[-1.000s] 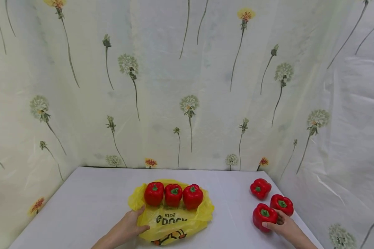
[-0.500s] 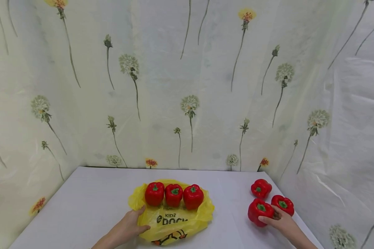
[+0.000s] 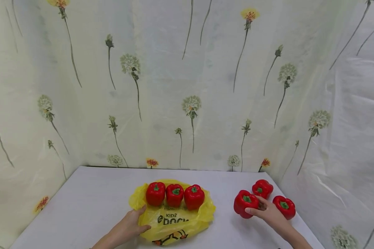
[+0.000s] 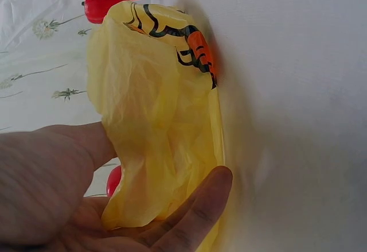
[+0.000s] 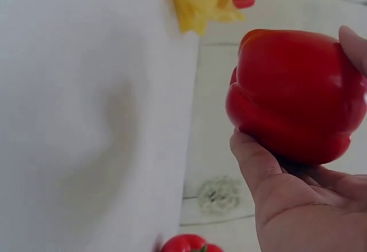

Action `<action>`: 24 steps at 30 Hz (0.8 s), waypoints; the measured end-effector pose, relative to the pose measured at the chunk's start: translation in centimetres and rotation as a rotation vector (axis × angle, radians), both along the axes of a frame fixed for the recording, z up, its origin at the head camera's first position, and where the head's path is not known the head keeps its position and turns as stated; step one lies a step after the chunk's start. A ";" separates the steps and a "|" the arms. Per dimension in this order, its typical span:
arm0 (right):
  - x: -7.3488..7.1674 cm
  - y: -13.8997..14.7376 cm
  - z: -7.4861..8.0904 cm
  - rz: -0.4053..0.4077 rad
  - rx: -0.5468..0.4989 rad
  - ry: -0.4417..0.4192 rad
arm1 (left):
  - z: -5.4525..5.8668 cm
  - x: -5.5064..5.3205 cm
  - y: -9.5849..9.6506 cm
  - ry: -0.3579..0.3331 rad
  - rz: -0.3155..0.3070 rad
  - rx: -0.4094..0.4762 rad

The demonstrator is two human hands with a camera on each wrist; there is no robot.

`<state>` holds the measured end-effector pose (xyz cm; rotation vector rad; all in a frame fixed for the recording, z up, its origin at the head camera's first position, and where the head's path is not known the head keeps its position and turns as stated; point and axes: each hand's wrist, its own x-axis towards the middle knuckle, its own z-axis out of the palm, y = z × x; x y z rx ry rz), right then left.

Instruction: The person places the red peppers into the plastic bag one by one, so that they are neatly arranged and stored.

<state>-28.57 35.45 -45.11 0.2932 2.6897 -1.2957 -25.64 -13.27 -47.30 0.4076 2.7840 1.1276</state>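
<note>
My right hand (image 3: 269, 212) grips a red bell pepper (image 3: 245, 204) by its side, thumb and fingers spread around it. In the right wrist view this bell pepper (image 5: 295, 94) is held above the white table, with a shadow below. On the left, my left hand (image 3: 129, 223) holds the near left edge of a yellow plastic bag (image 3: 149, 233). The left wrist view shows the bag (image 4: 155, 108) between thumb and fingers (image 4: 200, 212). Three red bell peppers stand in a row at the bag's far part, the middle bell pepper (image 3: 174, 196) between two others.
Two more red bell peppers are at the table's right: a rear bell pepper (image 3: 262, 188) and a nearer bell pepper (image 3: 284, 206) by the edge. A flower-printed curtain (image 3: 162, 86) encloses the white table (image 3: 96, 197) at the back and sides.
My right hand has carried its bell pepper leftward and up, away from the two bell peppers at the right. The left hand and the bag have stayed in place.
</note>
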 end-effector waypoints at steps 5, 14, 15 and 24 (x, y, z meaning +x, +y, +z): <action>-0.1 -1.3 0.9 0.039 -0.018 0.032 | 0.0 0.0 0.0 -0.011 0.005 -0.002; 0.0 -4.2 1.9 0.074 -0.084 0.082 | 0.1 0.0 0.1 -0.023 0.025 -0.017; 0.0 -4.5 2.0 0.076 -0.082 0.083 | 0.1 0.1 0.1 -0.022 0.023 -0.016; 0.0 -7.3 3.2 0.103 -0.106 0.096 | 0.2 0.1 0.2 -0.020 0.014 -0.015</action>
